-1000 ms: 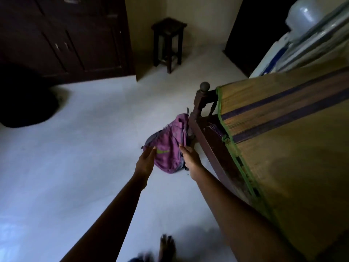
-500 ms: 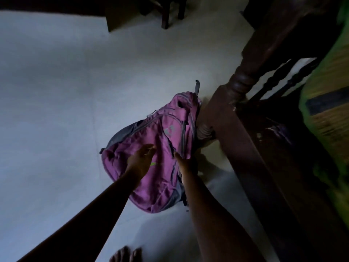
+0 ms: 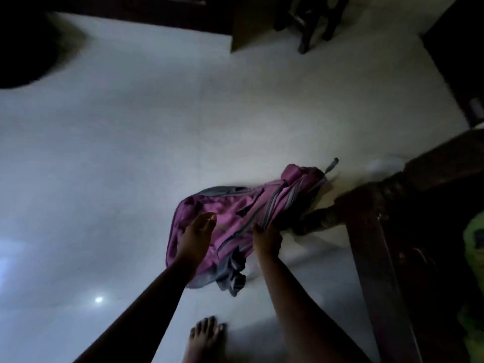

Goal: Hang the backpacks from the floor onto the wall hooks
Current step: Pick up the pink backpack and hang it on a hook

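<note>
Crumpled matt cloth backpack (image 3: 235, 218) — glossy pale floor (image 3: 131, 153), dark polished-wood bed frame (image 3: 379, 244)

A pale, glossy tiled floor (image 3: 131, 153) fills most of the view and carries a small round spot of reflected light near the lower left. A crumpled purple and grey fabric backpack (image 3: 235, 213) lies on it, its far end close beside the turned leg of a dark wooden bed frame (image 3: 366, 205) standing at the right. A bare foot (image 3: 207, 339) is planted at the near edge. The legs of a dark wooden stool (image 3: 314, 22) stand at the far side, and a blurred black rounded mass (image 3: 23, 48) sits at the far left.
</note>
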The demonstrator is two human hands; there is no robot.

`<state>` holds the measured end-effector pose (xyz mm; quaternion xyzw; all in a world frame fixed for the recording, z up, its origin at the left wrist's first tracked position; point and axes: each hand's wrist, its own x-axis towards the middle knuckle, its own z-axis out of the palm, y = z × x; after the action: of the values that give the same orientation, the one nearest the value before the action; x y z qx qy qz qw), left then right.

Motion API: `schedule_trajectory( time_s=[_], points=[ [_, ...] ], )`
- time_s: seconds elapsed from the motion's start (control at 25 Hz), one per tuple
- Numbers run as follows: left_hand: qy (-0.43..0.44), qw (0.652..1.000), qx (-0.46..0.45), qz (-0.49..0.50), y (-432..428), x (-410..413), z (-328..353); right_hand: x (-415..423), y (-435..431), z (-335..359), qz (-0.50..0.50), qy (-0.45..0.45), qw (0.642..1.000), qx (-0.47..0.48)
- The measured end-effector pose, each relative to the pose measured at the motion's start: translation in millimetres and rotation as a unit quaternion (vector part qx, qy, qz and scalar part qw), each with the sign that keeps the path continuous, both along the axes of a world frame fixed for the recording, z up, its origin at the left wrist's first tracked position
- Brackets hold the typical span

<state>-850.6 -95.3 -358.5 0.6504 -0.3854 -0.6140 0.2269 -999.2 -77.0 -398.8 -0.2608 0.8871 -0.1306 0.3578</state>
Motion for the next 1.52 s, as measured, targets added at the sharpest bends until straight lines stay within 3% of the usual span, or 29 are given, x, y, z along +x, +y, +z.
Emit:
schedule_trajectory(
  time_s=[0.28, 0.48, 0.64, 0.84, 0.96, 1.08, 1.16, 1.32, 1.4, 1.52],
  points=[
    [0.003, 0.992, -0.021, 0.121, -72, 103, 120, 95, -116, 129, 0.183, 0.021, 0.983, -0.019],
    [0.007, 0.980, -0.015, 0.200, -131, 179, 177, 171, -214, 189, 0.331, -0.025, 0.943, -0.032],
    [0.061, 0.946, 0.033, 0.316, -187, 225, 226, 247, -299, 245, 0.469, -0.056, 0.879, -0.062],
    [0.171, 0.861, 0.075, 0.472, -284, 271, 278, 342, -393, 291, 0.618, -0.089, 0.779, -0.058],
    [0.126, 0.802, 0.080, 0.578, -344, 314, 263, 395, -437, 296, 0.714, -0.134, 0.687, -0.020],
    [0.052, 0.757, 0.086, 0.645, -382, 361, 204, 441, -484, 285, 0.716, -0.241, 0.652, 0.059],
    [0.037, 0.730, 0.089, 0.676, -408, 389, 174, 477, -528, 266, 0.688, -0.290, 0.654, 0.120],
    [0.002, 0.720, 0.099, 0.687, -474, 438, 153, 550, -624, 207, 0.569, -0.297, 0.755, 0.134],
    [-0.060, 0.746, 0.106, 0.655, -508, 458, 135, 576, -668, 172, 0.510, -0.312, 0.794, 0.113],
    [-0.134, 0.784, 0.110, 0.596, -573, 488, 79, 612, -745, 119, 0.458, -0.326, 0.823, 0.086]
  ],
)
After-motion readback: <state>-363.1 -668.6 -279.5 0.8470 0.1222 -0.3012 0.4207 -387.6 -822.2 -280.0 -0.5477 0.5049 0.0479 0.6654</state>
